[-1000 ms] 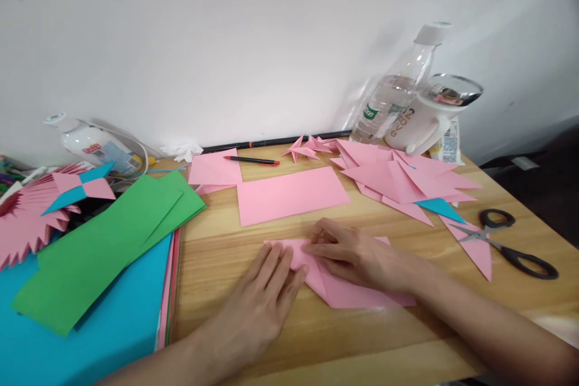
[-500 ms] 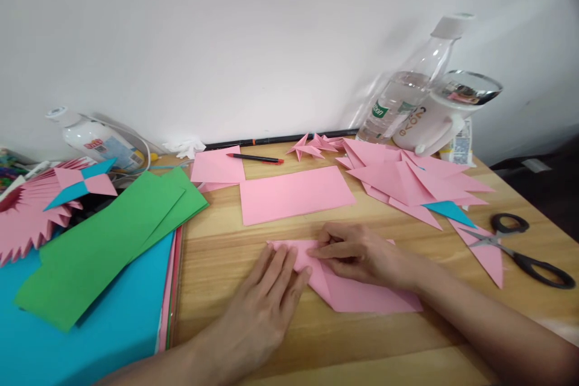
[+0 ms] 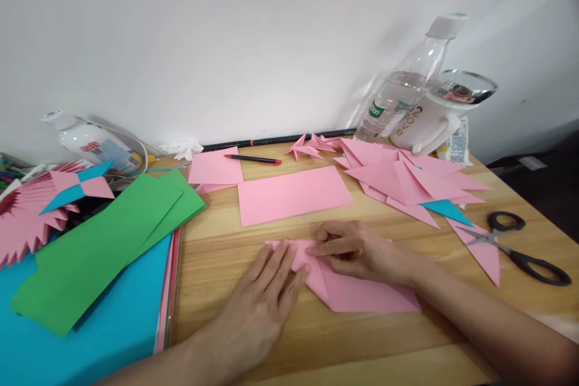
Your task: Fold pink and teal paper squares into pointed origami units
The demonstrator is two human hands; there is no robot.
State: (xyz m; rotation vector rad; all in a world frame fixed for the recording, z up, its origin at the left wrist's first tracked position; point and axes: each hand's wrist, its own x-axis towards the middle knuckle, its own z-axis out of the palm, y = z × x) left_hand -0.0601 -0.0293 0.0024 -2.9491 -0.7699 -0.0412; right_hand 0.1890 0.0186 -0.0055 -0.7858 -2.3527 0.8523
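Observation:
A pink paper sheet (image 3: pixel 371 297) lies on the wooden table, its left end folded over on a slant. My left hand (image 3: pixel 260 298) rests flat on that folded end, fingers stretched out and the thumb apart. My right hand (image 3: pixel 362 253) is closed over the middle of the sheet. Its fingertips press together at the fold, close to my left fingers, and its palm hides part of the paper. Just beyond my hands is a flat pink rectangle of paper (image 3: pixel 294 194). A red and black pen (image 3: pixel 253 160) lies on a smaller pink piece (image 3: pixel 212 167).
Green strips (image 3: pixel 99 247) lie on blue sheets (image 3: pixel 108 325) at left, near a pink pleated paper piece (image 3: pixel 31 223) and a white bottle (image 3: pixel 97 145). Folded pink pieces (image 3: pixel 407 181), scissors (image 3: pixel 511 241), a water bottle (image 3: pixel 393 90) and a white mug (image 3: pixel 429 117) are at right.
The view has shifted very slightly. Both hands stay in nearly the same place on the pink sheet, and the fold looks the same.

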